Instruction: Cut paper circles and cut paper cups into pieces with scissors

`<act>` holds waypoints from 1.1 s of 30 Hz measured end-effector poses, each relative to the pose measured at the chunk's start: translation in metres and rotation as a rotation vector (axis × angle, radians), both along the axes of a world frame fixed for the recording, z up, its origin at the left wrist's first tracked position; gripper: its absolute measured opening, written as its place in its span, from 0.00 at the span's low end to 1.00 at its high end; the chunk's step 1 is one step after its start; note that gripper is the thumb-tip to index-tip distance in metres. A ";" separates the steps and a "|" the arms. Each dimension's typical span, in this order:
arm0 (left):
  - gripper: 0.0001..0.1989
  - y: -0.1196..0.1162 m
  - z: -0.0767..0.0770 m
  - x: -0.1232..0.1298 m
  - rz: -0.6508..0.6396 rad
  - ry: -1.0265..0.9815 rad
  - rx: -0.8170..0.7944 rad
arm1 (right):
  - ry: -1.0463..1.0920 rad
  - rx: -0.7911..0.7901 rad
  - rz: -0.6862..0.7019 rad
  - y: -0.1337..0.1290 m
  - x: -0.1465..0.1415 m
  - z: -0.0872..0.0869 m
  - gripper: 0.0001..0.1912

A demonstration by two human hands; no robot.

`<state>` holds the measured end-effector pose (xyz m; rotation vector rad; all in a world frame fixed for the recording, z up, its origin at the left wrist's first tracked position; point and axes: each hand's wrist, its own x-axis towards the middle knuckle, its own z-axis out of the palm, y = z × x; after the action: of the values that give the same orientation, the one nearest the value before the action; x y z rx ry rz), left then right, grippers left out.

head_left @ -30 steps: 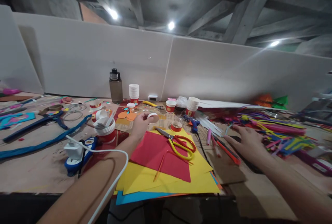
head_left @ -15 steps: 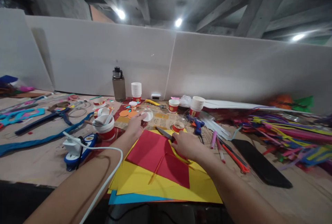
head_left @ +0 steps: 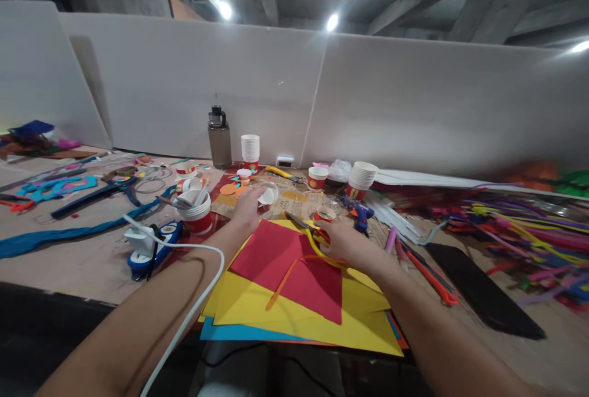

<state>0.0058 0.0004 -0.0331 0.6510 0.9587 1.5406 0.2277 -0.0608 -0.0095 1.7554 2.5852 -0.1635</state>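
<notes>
- From where I watch, white panels [head_left: 197, 84] wall off the far side of a cluttered table [head_left: 92, 268], under bare concrete and lamps.
- The right hand [head_left: 347, 242] has crossed over from the pipe cleaners [head_left: 529, 231] at the far right, leaving the black slab [head_left: 483, 292], likely a phone, in plain sight. It is now at the scissors [head_left: 301, 223].
- I take that to mean both hands are now occupied, with a cutting tool at one and a small workpiece in the other.
- The right fingers look curled around the handles; whether any pass through the loops I can't tell, as the hand covers most of them.
- The left hand [head_left: 248, 208] pinches a white cup piece [head_left: 267, 196], held just beyond the top edge of the red paper [head_left: 285, 265]. The two hands are apart.
- The scissors' long axis runs on a slant: tips away from the person and to the left, roughly toward the cup piece, handles near and to the right. They are over the far part of the red and yellow sheets [head_left: 248, 308]; I can't tell whether they touch the paper.
- The red cup ring [head_left: 324, 215] is just beyond the right hand, with the blue glue gun [head_left: 362, 216] to its right.
- The cup piece is too blurred for me to read its facing.
</notes>
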 end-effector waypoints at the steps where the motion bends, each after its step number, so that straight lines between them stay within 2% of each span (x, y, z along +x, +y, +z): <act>1: 0.09 -0.001 0.002 0.000 0.008 0.004 0.002 | 0.010 0.012 -0.001 0.002 0.001 0.000 0.23; 5: 0.10 -0.003 0.004 0.002 -0.001 0.036 0.015 | 0.101 0.081 -0.048 0.009 0.005 0.001 0.21; 8: 0.08 -0.001 0.002 0.002 -0.020 0.041 0.036 | 0.314 0.167 -0.084 0.013 0.010 0.001 0.24; 11: 0.07 0.003 -0.006 0.002 -0.023 0.070 0.044 | 0.504 0.250 -0.055 0.015 0.013 0.000 0.26; 15: 0.11 0.002 -0.020 0.005 -0.034 0.148 0.028 | 0.579 0.362 -0.032 0.015 0.014 -0.002 0.26; 19: 0.11 -0.005 -0.027 0.011 -0.064 0.218 0.082 | 0.760 0.336 0.013 0.021 0.014 -0.012 0.28; 23: 0.11 -0.011 -0.027 0.011 -0.106 0.464 0.169 | 0.967 0.323 0.051 0.026 0.014 -0.015 0.33; 27: 0.09 -0.015 -0.028 0.010 -0.197 0.664 0.238 | 0.949 0.409 0.101 0.020 0.012 -0.004 0.36; 31: 0.06 -0.014 -0.029 0.011 -0.131 0.909 0.269 | 1.057 0.485 0.068 0.012 0.007 0.001 0.31; 33: 0.06 -0.013 -0.028 0.011 -0.121 0.901 0.267 | 1.146 0.445 0.040 0.011 0.005 0.000 0.28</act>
<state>0.0169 -0.0126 -0.0615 1.6428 1.3328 1.2615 0.2327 -0.0497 -0.0091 2.1595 3.6324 -0.8919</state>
